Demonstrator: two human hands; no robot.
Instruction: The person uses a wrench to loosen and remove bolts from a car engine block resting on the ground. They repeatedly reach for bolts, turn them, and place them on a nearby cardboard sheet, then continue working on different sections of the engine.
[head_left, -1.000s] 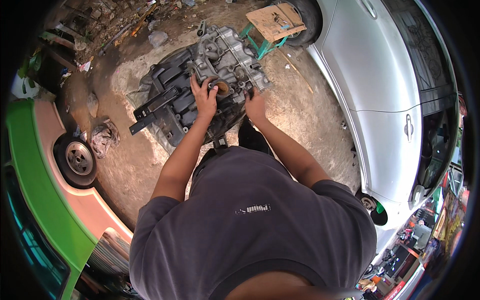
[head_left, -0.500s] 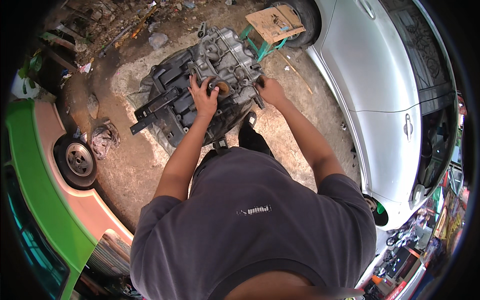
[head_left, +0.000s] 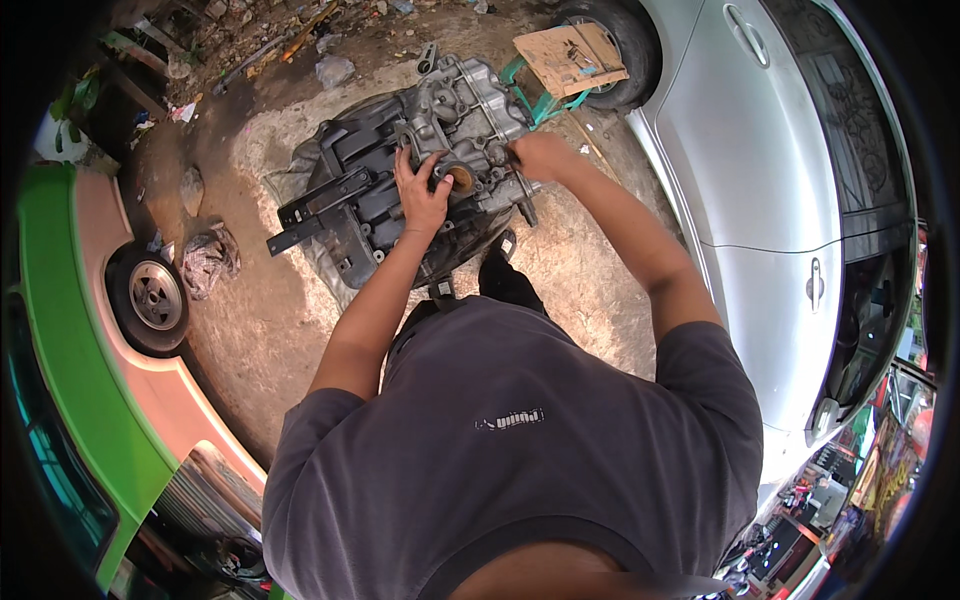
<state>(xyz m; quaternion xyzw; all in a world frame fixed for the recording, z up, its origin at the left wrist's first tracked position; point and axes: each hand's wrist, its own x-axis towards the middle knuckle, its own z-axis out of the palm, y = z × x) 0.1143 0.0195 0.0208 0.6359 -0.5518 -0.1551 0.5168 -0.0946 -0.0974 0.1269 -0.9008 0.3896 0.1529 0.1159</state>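
Observation:
A grey metal engine [head_left: 468, 112] with black parts along its left side lies on the ground in front of me. My left hand [head_left: 422, 198] rests on it with fingers spread, next to a round opening [head_left: 460, 180] that is brownish yellow inside. At the engine's right edge is my right hand [head_left: 545, 157], its fingers curled in against the metal. Whatever those fingers grip is hidden behind the hand. A black metal bracket [head_left: 325, 198] with two arms sticks out on the engine's left.
A stool with a wooden top [head_left: 568, 58] and green legs stands beyond the engine, small items on it. A silver car [head_left: 770, 170] is close on the right. On the left are a green and peach vehicle [head_left: 70, 290] and a crumpled cloth [head_left: 210, 262]. Litter lies at the back.
My right hand has moved away from me along the engine's right edge, and its wrist has turned. My left hand keeps its place on the engine. The whole view has shifted slightly.

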